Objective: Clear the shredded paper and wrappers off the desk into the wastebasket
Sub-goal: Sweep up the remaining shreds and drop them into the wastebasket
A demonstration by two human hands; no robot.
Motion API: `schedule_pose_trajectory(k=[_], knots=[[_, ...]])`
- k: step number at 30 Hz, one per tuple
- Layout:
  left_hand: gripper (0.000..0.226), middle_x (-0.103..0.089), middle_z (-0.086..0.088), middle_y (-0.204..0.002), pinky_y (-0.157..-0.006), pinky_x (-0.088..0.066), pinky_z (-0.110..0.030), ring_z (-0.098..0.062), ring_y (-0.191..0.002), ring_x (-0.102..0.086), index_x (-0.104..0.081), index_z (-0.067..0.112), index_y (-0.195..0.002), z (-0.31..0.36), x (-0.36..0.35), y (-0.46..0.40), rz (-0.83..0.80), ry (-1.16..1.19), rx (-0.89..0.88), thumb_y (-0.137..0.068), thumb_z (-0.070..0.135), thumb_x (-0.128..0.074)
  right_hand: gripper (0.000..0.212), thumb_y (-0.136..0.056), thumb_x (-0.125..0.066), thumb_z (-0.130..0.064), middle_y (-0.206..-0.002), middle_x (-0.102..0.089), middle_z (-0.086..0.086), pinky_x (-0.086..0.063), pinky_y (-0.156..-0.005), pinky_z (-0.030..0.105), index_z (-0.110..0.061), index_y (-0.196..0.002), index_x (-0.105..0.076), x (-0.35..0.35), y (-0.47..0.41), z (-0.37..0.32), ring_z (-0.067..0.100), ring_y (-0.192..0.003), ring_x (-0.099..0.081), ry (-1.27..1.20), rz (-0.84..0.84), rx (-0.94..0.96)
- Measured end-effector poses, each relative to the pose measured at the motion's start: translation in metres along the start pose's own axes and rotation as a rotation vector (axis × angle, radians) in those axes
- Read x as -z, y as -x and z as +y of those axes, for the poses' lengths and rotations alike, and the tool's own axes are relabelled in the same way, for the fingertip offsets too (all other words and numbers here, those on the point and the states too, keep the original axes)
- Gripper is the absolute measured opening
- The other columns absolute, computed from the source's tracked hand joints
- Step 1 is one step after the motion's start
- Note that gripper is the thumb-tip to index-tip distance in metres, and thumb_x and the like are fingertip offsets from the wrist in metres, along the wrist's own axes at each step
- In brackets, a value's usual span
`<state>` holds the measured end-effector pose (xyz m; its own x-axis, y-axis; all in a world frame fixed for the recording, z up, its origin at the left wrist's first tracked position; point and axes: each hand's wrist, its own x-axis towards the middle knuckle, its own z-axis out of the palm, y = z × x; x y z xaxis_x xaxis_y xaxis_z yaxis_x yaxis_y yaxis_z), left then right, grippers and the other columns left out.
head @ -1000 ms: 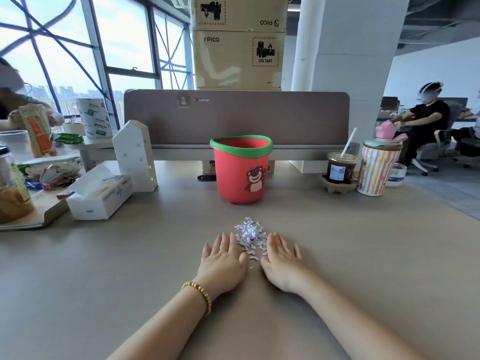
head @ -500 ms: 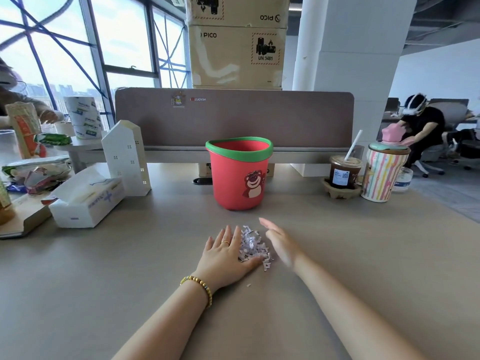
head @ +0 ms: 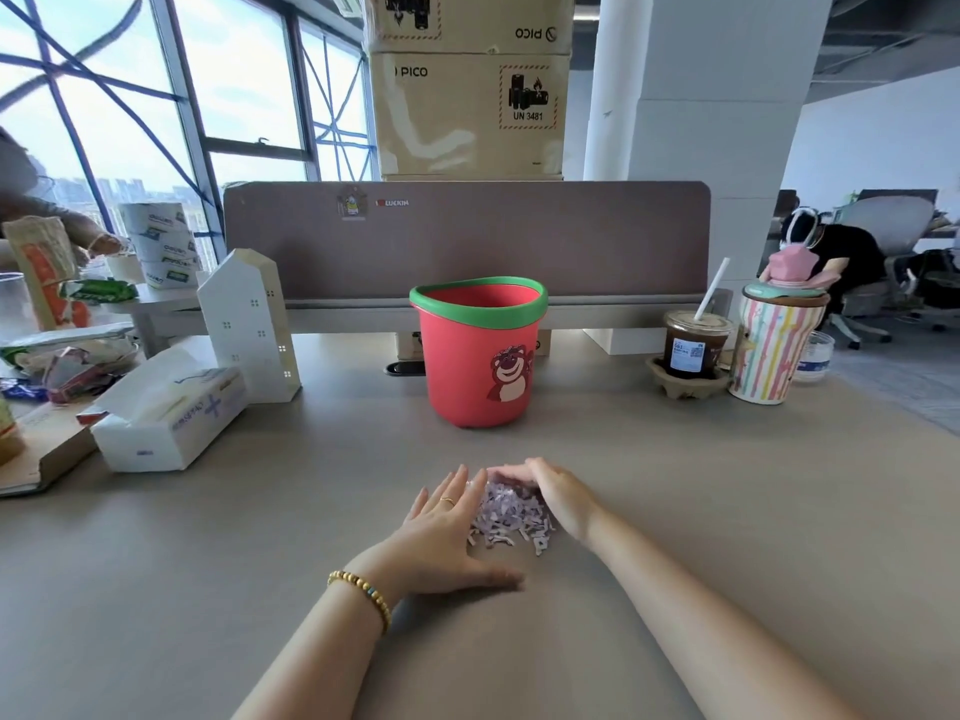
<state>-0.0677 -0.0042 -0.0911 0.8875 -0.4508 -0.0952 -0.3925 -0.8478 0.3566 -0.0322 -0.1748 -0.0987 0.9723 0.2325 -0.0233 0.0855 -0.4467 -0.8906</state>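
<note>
Office bench [head: 208,563], shredded paper [head: 506,514] not yet binned.
Left hand [head: 447,532] lying flat, fingers spread; right hand [head: 556,491] cupping the pile near the front edge; wastebasket [head: 480,356] waiting behind.

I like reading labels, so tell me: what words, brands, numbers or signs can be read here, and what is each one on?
"PICO": lower cardboard box.
"PICO", upside down: upper cardboard box.
"UN 3481", under a battery-and-flame sign: lower cardboard box.
"LUCKIN": sticker on the desk divider.
Coffee cup label: too small to read.
Tissue box print: blurred.
Paper roll wrapping: blurred.
Wastebasket: bear picture only, no words.
</note>
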Motion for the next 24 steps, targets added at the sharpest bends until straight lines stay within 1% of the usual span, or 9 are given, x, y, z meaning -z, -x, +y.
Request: schedule_pose_trajectory(k=[2, 5, 8, 10, 13, 17, 20, 22, 24], knots=[[0.11, 0.008, -0.002, -0.159, -0.121, 0.004, -0.034, -0.014, -0.147, 0.007, 0.008, 0.024, -0.148, 0.002, -0.002, -0.002, 0.065, 0.035, 0.005, -0.071, 0.067, -0.058, 0.045, -0.1, -0.022, -0.017, -0.132, -0.059, 0.003, -0.031, -0.114, 0.029, -0.014, -0.123, -0.06, 0.0, 0.009, -0.003, 0.012, -0.125, -0.05, 0.011, 0.008, 0.02], [0.099, -0.012, -0.001, -0.158, -0.121, -0.011, -0.029, -0.015, -0.146, -0.012, -0.009, 0.021, -0.149, -0.001, -0.002, -0.003, 0.169, 0.14, -0.015, -0.074, 0.057, -0.064, 0.035, -0.097, -0.039, -0.012, -0.134, -0.055, 0.001, -0.031, -0.109, 0.021, -0.013, -0.129, -0.054, 0.003, 0.025, -0.003, 0.008, -0.122, -0.048, 0.041, 0.069, 0.088], [0.084, -0.031, -0.001, -0.152, -0.115, -0.021, -0.023, -0.015, -0.14, -0.029, -0.025, 0.02, -0.146, -0.007, -0.003, -0.005, 0.247, 0.196, -0.017, -0.078, 0.046, -0.067, 0.047, -0.094, -0.052, -0.015, -0.144, -0.039, -0.003, -0.028, -0.114, 0.025, -0.016, -0.139, -0.041, 0.014, 0.031, -0.001, 0.011, -0.131, -0.041, 0.156, 0.006, 0.072], [0.074, -0.039, 0.0, -0.148, -0.112, -0.024, -0.021, -0.014, -0.136, -0.035, -0.033, 0.023, -0.143, -0.011, -0.003, -0.007, 0.268, 0.193, -0.021, -0.08, 0.043, -0.066, 0.058, -0.092, -0.056, -0.022, -0.151, -0.028, -0.005, -0.021, -0.119, 0.029, -0.019, -0.145, -0.031, 0.021, 0.033, 0.001, 0.011, -0.138, -0.031, 0.27, -0.073, 0.036], [0.061, -0.045, 0.002, -0.144, -0.11, -0.026, -0.021, -0.015, -0.133, -0.039, -0.041, 0.024, -0.139, -0.011, -0.004, -0.011, 0.286, 0.192, -0.048, -0.084, 0.037, -0.064, 0.063, -0.091, -0.056, -0.028, -0.152, -0.024, -0.006, -0.014, -0.118, 0.027, -0.022, -0.146, -0.026, 0.023, 0.032, 0.002, 0.014, -0.141, -0.018, 0.458, -0.082, 0.031], [0.045, -0.054, -0.003, -0.132, -0.106, -0.032, -0.023, -0.02, -0.124, -0.046, -0.053, 0.023, -0.129, -0.007, -0.007, -0.019, 0.32, 0.162, -0.075, -0.086, 0.031, -0.062, 0.062, -0.09, -0.057, -0.032, -0.144, -0.033, -0.001, -0.015, -0.112, 0.023, -0.022, -0.145, -0.031, 0.014, 0.029, 0.002, 0.017, -0.135, -0.022, 0.558, -0.02, 0.072], [0.034, -0.055, -0.009, -0.12, -0.099, -0.036, -0.024, -0.023, -0.114, -0.05, -0.061, 0.02, -0.12, -0.006, -0.009, -0.021, 0.338, 0.188, -0.091, -0.087, 0.024, -0.061, 0.051, -0.089, -0.059, -0.032, -0.13, -0.041, 0.003, -0.021, -0.106, 0.02, -0.021, -0.137, -0.045, 0.004, 0.026, 0.001, 0.018, -0.127, -0.03, 0.559, 0.013, 0.11], [0.032, -0.052, -0.01, -0.117, -0.095, -0.037, -0.023, -0.024, -0.111, -0.052, -0.06, 0.018, -0.12, -0.005, -0.01, -0.021, 0.338, 0.16, -0.104, -0.089, 0.023, -0.058, 0.042, -0.089, -0.058, -0.032, -0.124, -0.044, 0.003, -0.028, -0.104, 0.024, -0.019, -0.128, -0.052, 0.0, 0.026, -0.001, 0.018, -0.123, -0.035, 0.574, 0.046, 0.13], [0.031, -0.051, -0.01, -0.117, -0.092, -0.039, -0.023, -0.025, -0.108, -0.053, -0.058, 0.015, -0.12, -0.003, -0.011, -0.02, 0.34, 0.129, -0.105, -0.091, 0.023, -0.054, 0.035, -0.089, -0.057, -0.032, -0.12, -0.047, 0.003, -0.035, -0.099, 0.029, -0.018, -0.122, -0.054, -0.002, 0.028, -0.002, 0.018, -0.119, -0.039, 0.608, 0.081, 0.15]])
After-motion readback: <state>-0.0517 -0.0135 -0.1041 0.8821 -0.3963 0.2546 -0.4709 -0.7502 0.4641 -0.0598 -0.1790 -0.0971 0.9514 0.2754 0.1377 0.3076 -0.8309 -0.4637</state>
